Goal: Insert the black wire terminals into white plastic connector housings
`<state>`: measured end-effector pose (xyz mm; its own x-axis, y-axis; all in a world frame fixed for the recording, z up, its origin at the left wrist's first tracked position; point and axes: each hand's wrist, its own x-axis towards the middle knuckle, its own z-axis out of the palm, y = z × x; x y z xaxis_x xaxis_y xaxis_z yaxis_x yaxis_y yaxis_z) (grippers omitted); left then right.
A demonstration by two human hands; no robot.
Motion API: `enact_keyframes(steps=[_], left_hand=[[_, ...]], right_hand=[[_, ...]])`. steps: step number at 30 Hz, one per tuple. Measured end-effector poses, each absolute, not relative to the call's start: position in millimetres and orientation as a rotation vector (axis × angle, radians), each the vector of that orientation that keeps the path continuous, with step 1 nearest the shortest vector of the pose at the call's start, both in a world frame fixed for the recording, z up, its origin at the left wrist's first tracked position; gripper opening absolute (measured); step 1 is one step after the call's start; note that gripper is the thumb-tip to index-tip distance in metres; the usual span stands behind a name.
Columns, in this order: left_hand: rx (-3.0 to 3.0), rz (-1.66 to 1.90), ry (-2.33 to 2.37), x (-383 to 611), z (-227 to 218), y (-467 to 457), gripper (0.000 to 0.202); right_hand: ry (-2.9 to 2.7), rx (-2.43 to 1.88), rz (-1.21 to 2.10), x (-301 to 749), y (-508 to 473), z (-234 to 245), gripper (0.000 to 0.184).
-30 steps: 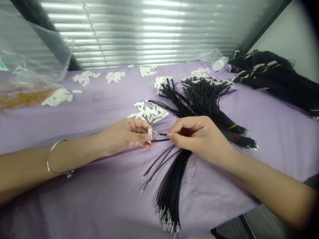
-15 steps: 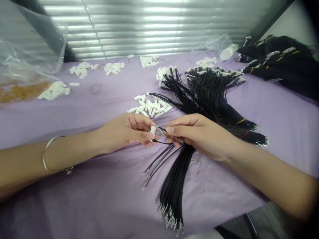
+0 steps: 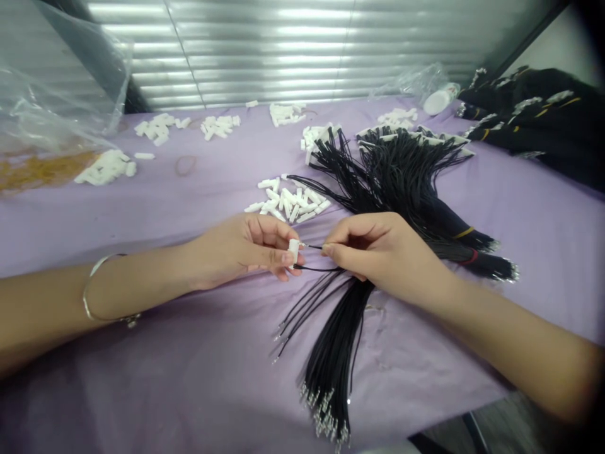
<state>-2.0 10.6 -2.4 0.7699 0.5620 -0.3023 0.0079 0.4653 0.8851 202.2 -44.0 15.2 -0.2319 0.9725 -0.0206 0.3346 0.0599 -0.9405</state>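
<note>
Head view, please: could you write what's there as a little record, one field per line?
Left hand: holds a small white piece
Right hand: pinches a black wire, its metal tip near the white piece's upper end; contact unclear
Second wire: at the white piece's lower end
Beyond the left hand: loose pile of white pieces
Nearer the viewer: black wire bundle
Surface: purple cloth

Wht connector (image 3: pixel 293 245) ~upright; blk wire (image 3: pixel 315 247) ~horiz, metal tip (image 3: pixel 304 244) nr top.

White connector (image 3: pixel 293 246) in left fingers (image 3: pixel 278 229)
</note>
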Motion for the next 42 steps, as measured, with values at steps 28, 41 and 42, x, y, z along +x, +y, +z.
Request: enact_keyframes(steps=[28,41,42], left_hand=[[1.178,0.361,0.706,-1.8,-1.5,9.9,0.012],[1.182,0.334,0.726,-1.1,-0.8,8.7,0.014],[1.177,0.334,0.728,-0.8,-0.5,8.8,0.014]], right_hand=[[-1.969,-1.358,0.755,198.4,-56.0,12.4,0.014],[-1.986,-1.347,0.747,192.7,-54.1,8.1,0.017],[-1.999,-1.332,0.75,191.4,-53.6,6.0,0.017]])
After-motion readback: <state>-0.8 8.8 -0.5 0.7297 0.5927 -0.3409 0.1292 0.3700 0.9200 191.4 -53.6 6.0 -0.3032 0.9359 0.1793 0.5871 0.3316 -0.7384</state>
